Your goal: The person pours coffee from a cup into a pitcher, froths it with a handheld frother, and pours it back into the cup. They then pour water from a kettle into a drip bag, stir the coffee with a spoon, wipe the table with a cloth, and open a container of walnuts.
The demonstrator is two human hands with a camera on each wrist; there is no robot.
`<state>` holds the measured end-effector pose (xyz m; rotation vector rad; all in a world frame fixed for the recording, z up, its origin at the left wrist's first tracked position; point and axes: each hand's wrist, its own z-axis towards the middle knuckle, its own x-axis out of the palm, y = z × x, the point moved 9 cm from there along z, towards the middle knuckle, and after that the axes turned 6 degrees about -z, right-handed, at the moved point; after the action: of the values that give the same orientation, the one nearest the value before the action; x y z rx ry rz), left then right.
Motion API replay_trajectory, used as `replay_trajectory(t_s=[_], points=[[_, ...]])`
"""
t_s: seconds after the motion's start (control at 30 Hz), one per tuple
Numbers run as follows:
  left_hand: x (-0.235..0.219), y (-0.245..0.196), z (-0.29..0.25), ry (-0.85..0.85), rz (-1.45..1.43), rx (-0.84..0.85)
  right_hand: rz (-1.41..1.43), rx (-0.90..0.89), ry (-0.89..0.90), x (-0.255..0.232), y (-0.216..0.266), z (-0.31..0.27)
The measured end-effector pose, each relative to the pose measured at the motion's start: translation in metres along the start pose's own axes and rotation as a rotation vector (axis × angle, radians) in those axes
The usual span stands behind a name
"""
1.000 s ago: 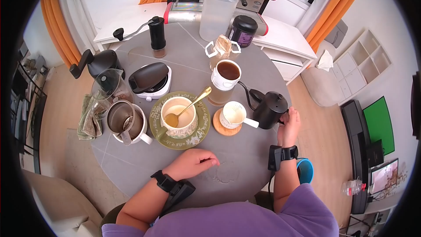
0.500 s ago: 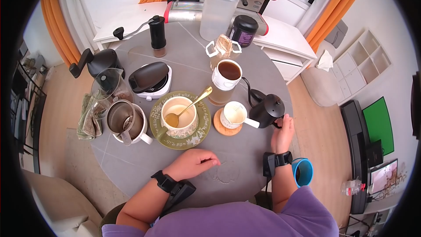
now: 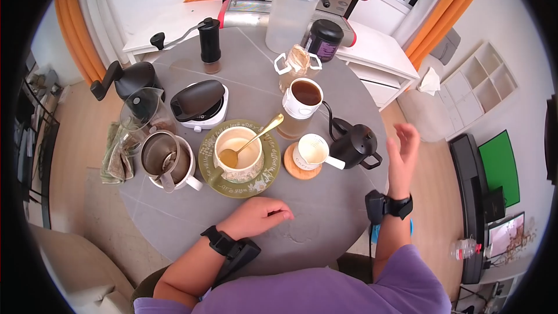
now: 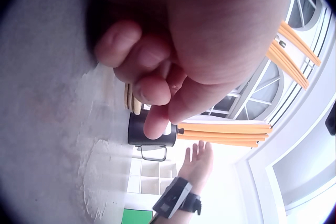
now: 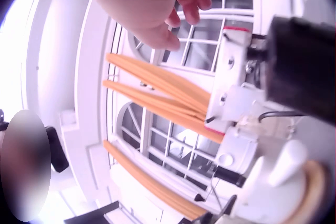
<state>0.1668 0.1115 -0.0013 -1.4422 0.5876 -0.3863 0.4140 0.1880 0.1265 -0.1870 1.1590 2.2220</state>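
Note:
My left hand [image 3: 256, 218] rests on the table near its front edge, fingers loosely curled around nothing. Raised beside the table's right edge, my right hand [image 3: 403, 160] is empty with its fingers spread and slightly bent. The black gooseneck kettle [image 3: 352, 146] stands just left of it, handle toward the hand and apart from it. Left of the kettle, a small white handled cup [image 3: 310, 150] sits on a round wooden coaster [image 3: 297, 172]. Behind that, a white dripper [image 3: 302, 110] of brown coffee tops a glass server. A patterned cup [image 3: 238, 166] holds a gold spoon [image 3: 256, 139].
The patterned cup stands on a green plate [image 3: 216, 189]. Further left are a white mug [image 3: 185, 177] with a metal pitcher [image 3: 163, 160], a glass carafe [image 3: 145, 110], a scale [image 3: 216, 117] and hand grinders [image 3: 209, 46]. A plastic jug [image 3: 290, 20] and dark jar [image 3: 324, 39] stand behind.
My right hand has let go of the kettle's handle and lifted away to the right. Earlier the kettle shifted slightly left and toward me. The left hand stays where it was.

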Motion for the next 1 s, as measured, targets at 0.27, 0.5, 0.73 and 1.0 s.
replay_trajectory(t_s=[0.27,0.5,0.73,1.0], points=[[-0.002,0.001,0.0,0.001,0.04,0.014,-0.112,-0.274,0.643,0.136,0.061,0.048],[-0.001,0.001,0.0,0.022,0.013,0.02,-0.065,-0.226,0.822,0.182,0.054,0.049],[0.0,0.002,0.0,0.014,0.008,0.024,-0.095,-0.206,0.831,0.181,0.055,0.05],[-0.001,0.001,0.0,0.017,0.025,0.015,-0.062,-0.125,0.837,0.182,0.053,0.052]])
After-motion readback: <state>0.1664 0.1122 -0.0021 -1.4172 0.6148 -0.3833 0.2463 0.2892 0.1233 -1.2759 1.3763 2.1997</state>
